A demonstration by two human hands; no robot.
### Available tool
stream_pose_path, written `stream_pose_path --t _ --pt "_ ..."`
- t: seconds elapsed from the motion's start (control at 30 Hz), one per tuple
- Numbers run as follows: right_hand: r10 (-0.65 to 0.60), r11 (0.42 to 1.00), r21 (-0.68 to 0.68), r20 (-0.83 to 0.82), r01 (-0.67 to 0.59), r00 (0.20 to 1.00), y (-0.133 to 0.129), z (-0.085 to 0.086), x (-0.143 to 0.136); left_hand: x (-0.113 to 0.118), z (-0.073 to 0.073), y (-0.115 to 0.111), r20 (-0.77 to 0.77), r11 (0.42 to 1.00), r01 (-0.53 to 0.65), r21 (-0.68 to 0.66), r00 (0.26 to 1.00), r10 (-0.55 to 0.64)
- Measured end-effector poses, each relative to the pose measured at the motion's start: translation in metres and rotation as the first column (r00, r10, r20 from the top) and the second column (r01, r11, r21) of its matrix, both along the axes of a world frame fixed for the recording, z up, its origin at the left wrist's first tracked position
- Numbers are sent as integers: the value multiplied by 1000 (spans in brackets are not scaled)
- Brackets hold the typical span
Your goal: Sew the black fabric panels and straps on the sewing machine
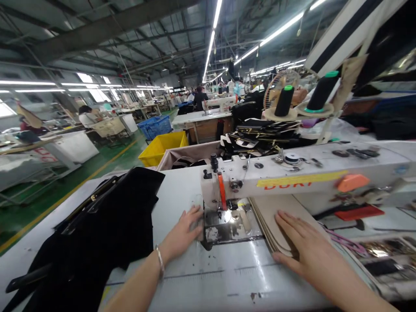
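the right hand point(302, 240) hides part of the beige panels point(270, 214) beneath.

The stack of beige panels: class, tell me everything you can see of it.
The stack of beige panels looks like several thin sheets, material unclear, with a rounded near corner and layered edges showing on the left. It lies flat on the pale worktop, right of the metal plate, its far end hidden behind the sewing machine's arm. The person's right grip rests open on top.
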State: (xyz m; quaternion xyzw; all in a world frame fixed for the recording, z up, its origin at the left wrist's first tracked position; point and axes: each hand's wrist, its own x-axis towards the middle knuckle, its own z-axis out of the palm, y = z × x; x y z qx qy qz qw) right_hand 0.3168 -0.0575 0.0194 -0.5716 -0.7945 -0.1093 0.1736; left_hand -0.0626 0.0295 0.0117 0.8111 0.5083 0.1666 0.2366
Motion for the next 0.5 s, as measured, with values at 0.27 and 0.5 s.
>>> stream_pose_path --t 0.27,0.5 --pt "66 969 -237 -40 -74 997 11 26 14 0 11 -29 108 999 -5 -44 994 9" --pt "34 989 -143 -21 -36 999 12 30 5 -1 10 -26 163 1000 0 -16 987 2"
